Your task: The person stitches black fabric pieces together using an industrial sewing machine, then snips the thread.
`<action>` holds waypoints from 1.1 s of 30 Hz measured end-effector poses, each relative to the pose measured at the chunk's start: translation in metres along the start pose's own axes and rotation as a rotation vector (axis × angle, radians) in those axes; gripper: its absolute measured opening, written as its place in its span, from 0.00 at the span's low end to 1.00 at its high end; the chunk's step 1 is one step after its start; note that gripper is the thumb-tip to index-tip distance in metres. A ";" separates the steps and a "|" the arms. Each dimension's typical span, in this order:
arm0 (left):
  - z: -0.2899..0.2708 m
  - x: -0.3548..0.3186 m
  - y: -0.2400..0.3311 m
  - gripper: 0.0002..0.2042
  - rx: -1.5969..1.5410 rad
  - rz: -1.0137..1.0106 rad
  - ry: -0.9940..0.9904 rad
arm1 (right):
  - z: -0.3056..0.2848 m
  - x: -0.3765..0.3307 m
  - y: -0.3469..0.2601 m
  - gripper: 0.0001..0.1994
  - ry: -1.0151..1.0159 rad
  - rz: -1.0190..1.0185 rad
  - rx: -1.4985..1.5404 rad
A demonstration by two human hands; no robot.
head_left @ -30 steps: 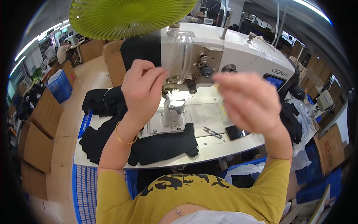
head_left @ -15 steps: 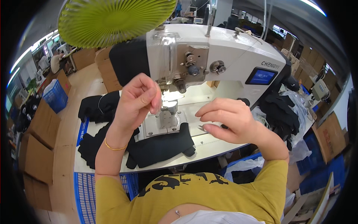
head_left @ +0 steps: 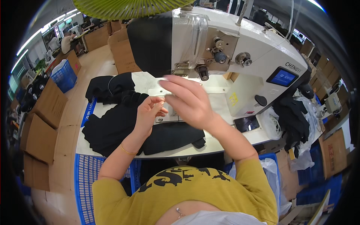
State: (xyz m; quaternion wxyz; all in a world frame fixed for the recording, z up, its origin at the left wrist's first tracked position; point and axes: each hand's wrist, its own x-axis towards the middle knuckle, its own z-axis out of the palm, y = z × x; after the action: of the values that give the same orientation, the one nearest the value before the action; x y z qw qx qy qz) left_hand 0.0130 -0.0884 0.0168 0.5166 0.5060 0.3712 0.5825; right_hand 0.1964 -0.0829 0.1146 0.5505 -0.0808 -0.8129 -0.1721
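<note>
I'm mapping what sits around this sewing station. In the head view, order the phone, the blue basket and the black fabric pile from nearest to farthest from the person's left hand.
1. Black fabric pile: just below and left of the left hand.
2. Phone: to the right, on the table by the sewing machine.
3. Blue basket: far left, on the floor.

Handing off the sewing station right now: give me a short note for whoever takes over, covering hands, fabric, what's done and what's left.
Left hand: fingers pinched together above the black fabric; what they pinch is too small to tell.
Right hand: raised, open, blurred, in front of the sewing machine, holding nothing visible.
Fabric: lies spread on the table left of and in front of the needle plate. More dark pieces hang at the right.
Done: cannot tell any stitching.
Left: fabric is not yet under the needle.
</note>
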 end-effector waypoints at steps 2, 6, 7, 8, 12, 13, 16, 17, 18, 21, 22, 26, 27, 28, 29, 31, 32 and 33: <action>0.007 0.000 0.008 0.05 0.035 0.047 -0.033 | 0.014 -0.008 0.017 0.14 -0.104 0.044 0.177; 0.005 0.008 0.006 0.05 0.095 0.205 -0.045 | 0.017 -0.025 0.016 0.07 0.065 0.334 0.194; 0.008 0.011 0.005 0.05 0.123 0.317 -0.018 | 0.015 -0.032 0.008 0.06 0.111 0.377 0.054; 0.014 0.015 0.007 0.08 0.215 0.413 0.010 | 0.015 -0.040 -0.001 0.07 0.206 0.416 0.052; 0.044 0.044 0.003 0.16 0.355 0.547 0.088 | 0.010 -0.073 -0.044 0.07 -0.062 0.370 0.360; 0.049 0.051 0.000 0.19 0.465 0.527 0.122 | 0.010 -0.082 -0.055 0.07 -0.106 0.408 0.444; 0.050 0.062 -0.006 0.22 0.624 0.585 0.160 | 0.006 -0.105 -0.074 0.06 -0.155 0.569 0.558; 0.049 0.064 -0.006 0.22 0.674 0.674 0.168 | 0.006 -0.110 -0.076 0.06 -0.173 0.623 0.602; 0.046 0.065 -0.004 0.21 0.719 0.728 0.140 | 0.003 -0.113 -0.076 0.06 -0.159 0.616 0.572; 0.018 0.075 -0.011 0.18 0.689 0.729 0.288 | -0.008 -0.112 -0.080 0.05 -0.182 0.639 0.578; 0.021 0.063 -0.002 0.17 0.724 0.612 0.245 | -0.009 -0.117 -0.079 0.05 -0.179 0.637 0.587; 0.056 -0.015 0.034 0.09 -0.160 0.043 -0.277 | -0.016 -0.128 -0.076 0.06 -0.277 0.687 0.754; 0.053 -0.027 0.022 0.08 -0.088 0.086 -0.305 | -0.020 -0.130 -0.073 0.06 -0.317 0.719 0.825; 0.048 -0.035 0.015 0.08 -0.136 0.069 -0.267 | -0.029 -0.134 -0.065 0.06 -0.287 0.783 0.726; 0.043 -0.041 0.008 0.08 -0.184 0.050 -0.231 | -0.036 -0.146 -0.058 0.07 -0.219 1.080 0.639; 0.041 -0.052 -0.006 0.08 -0.245 -0.078 -0.179 | -0.048 -0.204 -0.017 0.10 -0.283 0.963 -0.158; 0.039 -0.057 -0.016 0.08 -0.307 -0.203 -0.122 | -0.053 -0.208 -0.011 0.11 -0.388 0.924 -0.324; 0.037 -0.062 -0.026 0.08 -0.321 -0.264 -0.133 | -0.058 -0.217 -0.004 0.11 -0.400 0.943 -0.324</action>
State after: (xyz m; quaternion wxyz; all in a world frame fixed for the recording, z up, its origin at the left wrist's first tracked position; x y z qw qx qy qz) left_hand 0.0521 -0.1472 -0.0133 0.6857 0.4017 0.3017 0.5266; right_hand 0.3281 -0.0957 -0.0666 0.3828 -0.5524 -0.7404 -0.0108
